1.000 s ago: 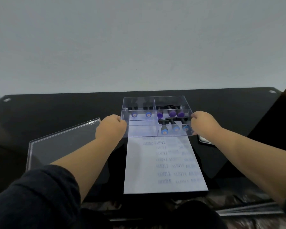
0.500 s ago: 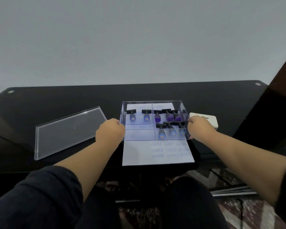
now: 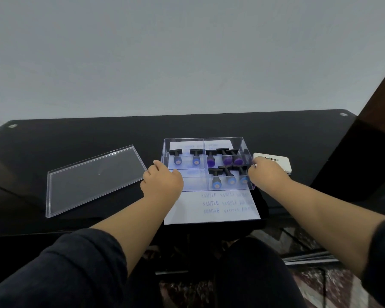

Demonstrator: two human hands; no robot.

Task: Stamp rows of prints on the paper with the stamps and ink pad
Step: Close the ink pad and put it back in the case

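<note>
A clear compartmented stamp box [image 3: 185, 185] rests on the upper part of the white paper [image 3: 211, 215]. It holds several black-handled stamps [image 3: 227, 156] with blue and purple ends. My left hand [image 3: 162, 183] grips the box's left wall, thumb over the near-left corner. My right hand [image 3: 267, 174] grips the right wall with curled fingers. Three rows of blue SAMPLE prints show on the paper in front of the box. A white Artline ink pad [image 3: 276, 162] lies shut just behind my right hand.
The box's clear lid [image 3: 93, 178] lies flat on the black glass table [image 3: 76, 138], left of my left hand. The table's near edge runs just under the paper's front edge. A dark wooden panel [image 3: 378, 121] stands at the right.
The box, held in both hands, has come nearer over the paper and now covers the upper printed rows. The ink pad has come into view to its right.
</note>
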